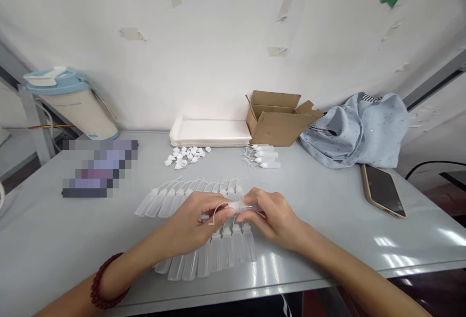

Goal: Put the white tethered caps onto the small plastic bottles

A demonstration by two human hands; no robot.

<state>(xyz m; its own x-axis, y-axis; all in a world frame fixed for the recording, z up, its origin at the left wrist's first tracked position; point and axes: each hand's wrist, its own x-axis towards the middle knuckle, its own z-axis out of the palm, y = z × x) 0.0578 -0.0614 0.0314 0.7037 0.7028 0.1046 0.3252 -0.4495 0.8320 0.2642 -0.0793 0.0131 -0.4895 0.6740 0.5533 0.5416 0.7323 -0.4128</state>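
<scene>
A small translucent plastic bottle (244, 206) lies sideways between my hands. At its white neck end, the thumb and fingers of my left hand (198, 217) are pinched together, and a thin curved strap hangs from there. Around the bottle's body my right hand (273, 215) is closed, hiding its far end. Beneath and in front of my hands, several like bottles (189, 263) lie side by side in a row. Another row of strapped bottles (167, 203) lies just beyond, partly covered by my left hand.
Small white caps (185, 156) are heaped behind the rows, near several capped bottles (267, 157). Against the wall are a stack of white trays (214, 132), an open cardboard box (278, 127) and a blue cloth bag (358, 127). A phone (384, 191) lies right; a tumbler (78, 106) stands left.
</scene>
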